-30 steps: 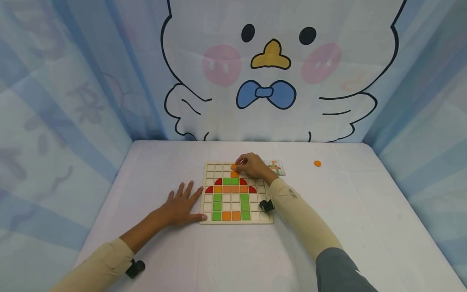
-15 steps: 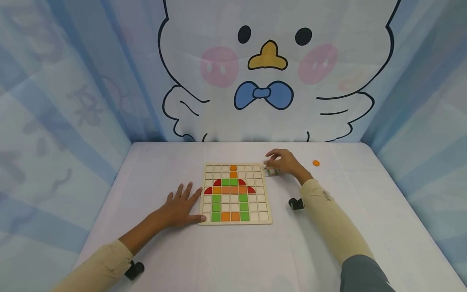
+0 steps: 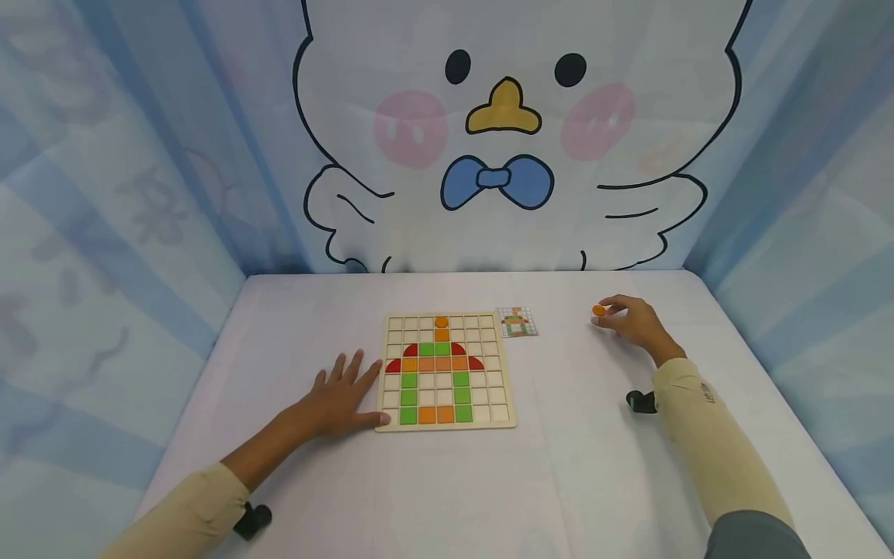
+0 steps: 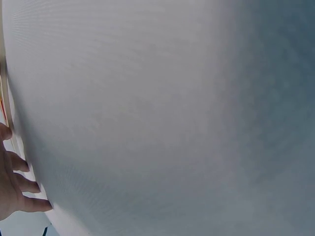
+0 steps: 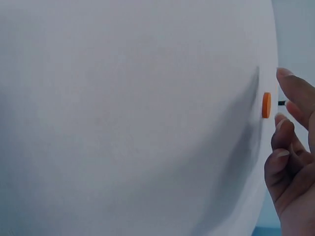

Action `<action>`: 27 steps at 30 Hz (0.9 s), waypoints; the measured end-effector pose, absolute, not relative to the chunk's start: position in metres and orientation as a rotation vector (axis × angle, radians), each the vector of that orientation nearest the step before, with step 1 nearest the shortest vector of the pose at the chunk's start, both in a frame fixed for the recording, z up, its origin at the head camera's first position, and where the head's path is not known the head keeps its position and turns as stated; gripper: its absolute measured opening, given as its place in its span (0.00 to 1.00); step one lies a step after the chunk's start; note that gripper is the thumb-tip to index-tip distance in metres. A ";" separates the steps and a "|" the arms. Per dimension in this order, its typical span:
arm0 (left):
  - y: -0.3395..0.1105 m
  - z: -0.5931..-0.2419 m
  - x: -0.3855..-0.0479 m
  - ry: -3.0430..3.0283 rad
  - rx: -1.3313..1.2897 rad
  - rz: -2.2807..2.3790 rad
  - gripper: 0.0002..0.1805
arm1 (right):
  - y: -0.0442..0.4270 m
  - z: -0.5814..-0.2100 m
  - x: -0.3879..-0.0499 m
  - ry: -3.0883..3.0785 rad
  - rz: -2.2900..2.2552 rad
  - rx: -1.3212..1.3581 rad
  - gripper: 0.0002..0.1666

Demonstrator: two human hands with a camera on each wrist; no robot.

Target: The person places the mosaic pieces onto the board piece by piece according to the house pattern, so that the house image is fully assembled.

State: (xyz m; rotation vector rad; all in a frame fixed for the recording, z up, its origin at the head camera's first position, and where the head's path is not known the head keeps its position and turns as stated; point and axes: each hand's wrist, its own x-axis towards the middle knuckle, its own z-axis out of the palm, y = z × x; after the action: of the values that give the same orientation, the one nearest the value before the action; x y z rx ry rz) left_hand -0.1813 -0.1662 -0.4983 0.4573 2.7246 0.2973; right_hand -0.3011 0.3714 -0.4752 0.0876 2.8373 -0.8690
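A wooden grid board (image 3: 492,396) lies on the table, with green, orange and red pieces in some of its squares. My left hand (image 3: 338,400) is spread at its left side, the thumb on the lower left corner and the index fingertip at the edge. In the left wrist view, part of that hand (image 4: 12,182) shows at the lower left. An orange round piece (image 3: 598,310) lies on the table at the right. My right hand (image 3: 634,322) is beside it, thumb and fingers apart. The right wrist view shows a small gap between the orange piece (image 5: 266,105) and the fingertips (image 5: 284,73).
A small printed pattern card (image 3: 517,322) lies just right of the board's upper corner. The white-covered table (image 3: 447,489) ends at a curtain (image 3: 503,241) with a cartoon bird on it, and curtains hang on both sides.
My right hand has let go of an orange round piece in the board's top row. It has moved right, past the card, to the loose orange piece. The left hand has stayed at the board.
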 end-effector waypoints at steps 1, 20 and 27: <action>-0.167 -0.498 -0.181 2.727 0.461 0.300 0.58 | 0.373 -0.475 -0.300 2.832 -0.864 0.109 0.34; -0.165 -0.498 -0.181 2.722 0.437 0.300 0.59 | 0.374 -0.488 -0.314 2.878 -0.718 0.173 0.25; -0.166 -0.498 -0.181 2.729 0.445 0.288 0.59 | 0.371 -0.485 -0.312 2.858 -0.804 0.192 0.22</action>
State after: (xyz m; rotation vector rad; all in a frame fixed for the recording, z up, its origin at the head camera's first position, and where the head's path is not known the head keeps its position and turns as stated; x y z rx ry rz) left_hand -0.1807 -0.1664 -0.4984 0.4454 2.7287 0.2879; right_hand -0.3120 0.3706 -0.4846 0.1917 2.8584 -0.8037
